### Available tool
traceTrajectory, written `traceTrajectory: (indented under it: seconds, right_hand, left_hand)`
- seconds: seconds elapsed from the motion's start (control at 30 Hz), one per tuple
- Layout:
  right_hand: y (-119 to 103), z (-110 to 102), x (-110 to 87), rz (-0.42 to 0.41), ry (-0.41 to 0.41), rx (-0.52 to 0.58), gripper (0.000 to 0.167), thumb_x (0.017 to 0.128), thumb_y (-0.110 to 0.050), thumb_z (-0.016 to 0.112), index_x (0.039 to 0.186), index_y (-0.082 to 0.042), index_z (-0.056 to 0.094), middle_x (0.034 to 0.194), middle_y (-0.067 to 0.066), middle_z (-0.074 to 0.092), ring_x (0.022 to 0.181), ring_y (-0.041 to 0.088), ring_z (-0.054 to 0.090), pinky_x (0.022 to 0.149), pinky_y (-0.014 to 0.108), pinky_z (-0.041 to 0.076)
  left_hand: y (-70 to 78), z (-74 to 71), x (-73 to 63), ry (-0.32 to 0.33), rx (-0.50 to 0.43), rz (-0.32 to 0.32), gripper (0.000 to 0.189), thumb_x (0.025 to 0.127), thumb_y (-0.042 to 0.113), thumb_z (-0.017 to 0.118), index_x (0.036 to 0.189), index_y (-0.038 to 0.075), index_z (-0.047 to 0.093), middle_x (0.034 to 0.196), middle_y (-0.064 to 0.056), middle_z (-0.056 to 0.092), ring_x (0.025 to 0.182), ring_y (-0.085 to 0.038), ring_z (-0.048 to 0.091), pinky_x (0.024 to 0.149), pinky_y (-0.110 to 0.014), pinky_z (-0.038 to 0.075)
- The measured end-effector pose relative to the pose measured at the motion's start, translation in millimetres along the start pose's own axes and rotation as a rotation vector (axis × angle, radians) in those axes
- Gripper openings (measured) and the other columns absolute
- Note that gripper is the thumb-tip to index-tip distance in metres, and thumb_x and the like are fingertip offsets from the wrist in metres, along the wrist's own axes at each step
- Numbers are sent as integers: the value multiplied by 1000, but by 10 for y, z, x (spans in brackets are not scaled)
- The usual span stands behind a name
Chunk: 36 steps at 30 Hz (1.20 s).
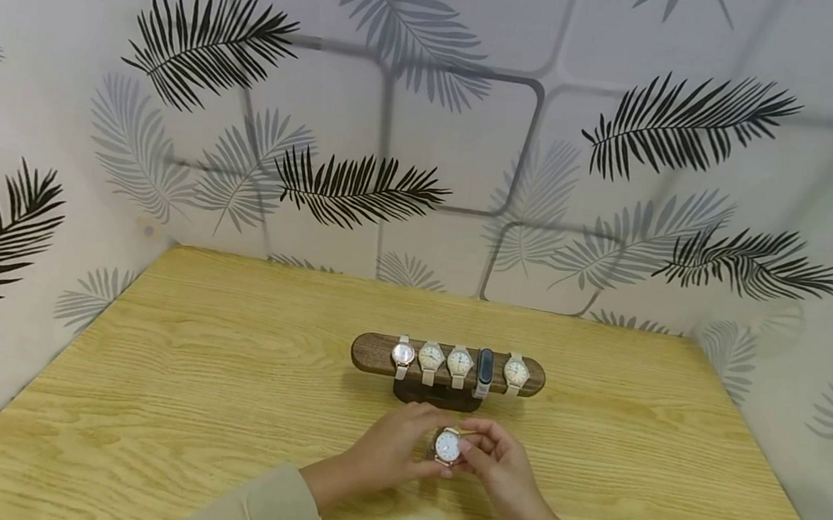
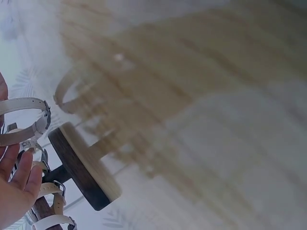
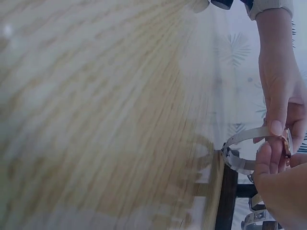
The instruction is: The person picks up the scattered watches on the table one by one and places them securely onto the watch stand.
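A wristwatch [image 1: 447,445] with a white dial and pale strap is held up in front of the display stand. My left hand [image 1: 396,449] grips it from the left, thumb and fingers at opposite ends of the case. From the right, my right hand [image 1: 503,469] pinches the case's right edge. The right wrist view shows the strap [image 3: 242,134] as a closed loop hanging off the case, between the left hand [image 3: 280,96] and the right hand [image 3: 285,191]. In the left wrist view the strap [image 2: 24,103] looms near the edge, partly cut off.
Beyond the hands stands a dark wooden watch stand [image 1: 375,354] bearing several pale-strapped watches and a dark-screened fitness band [image 1: 485,367]. Its base [image 1: 422,394] rests on the wood-grain table [image 1: 186,380]. A leaf-patterned wall covering [image 1: 457,147] encloses the table's back and sides.
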State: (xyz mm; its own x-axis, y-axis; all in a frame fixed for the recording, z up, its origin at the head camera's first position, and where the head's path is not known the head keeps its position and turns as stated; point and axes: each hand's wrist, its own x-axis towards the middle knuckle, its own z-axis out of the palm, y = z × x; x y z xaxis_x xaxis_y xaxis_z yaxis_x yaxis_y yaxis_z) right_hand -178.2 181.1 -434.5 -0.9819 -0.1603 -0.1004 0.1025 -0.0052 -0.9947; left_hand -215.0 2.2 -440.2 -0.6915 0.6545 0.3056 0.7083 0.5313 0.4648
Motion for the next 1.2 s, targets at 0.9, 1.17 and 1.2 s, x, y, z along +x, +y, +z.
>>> traceTrajectory:
  seconds: [0.9,1.17,1.2]
  right_hand:
    - [-91,-655,390,-691,283,-974,71,67,-5,80,128,9,46,125,29,43,116,47,37,90,64,38]
    - [-102,-752,494,-528,253,-953,75,73,-7,78,133,13,38,132,34,37,122,50,34,98,65,34]
    - [-106,-758,504,-513,251,-952,75,73,-7,77,133,14,37,132,34,37,122,50,34,99,65,34]
  left_hand:
    - [-390,-379,-173,319,-13,-109,55,71,29,79,120,8,61,109,-4,57,98,-19,58,82,-34,53]
    - [-510,-427,-291,276,-18,-208,56,73,32,77,121,10,60,115,-4,58,105,-22,58,89,-38,52]
    - [-522,-439,-301,273,-23,-224,57,73,32,77,122,10,60,115,-4,58,107,-23,57,91,-39,51]
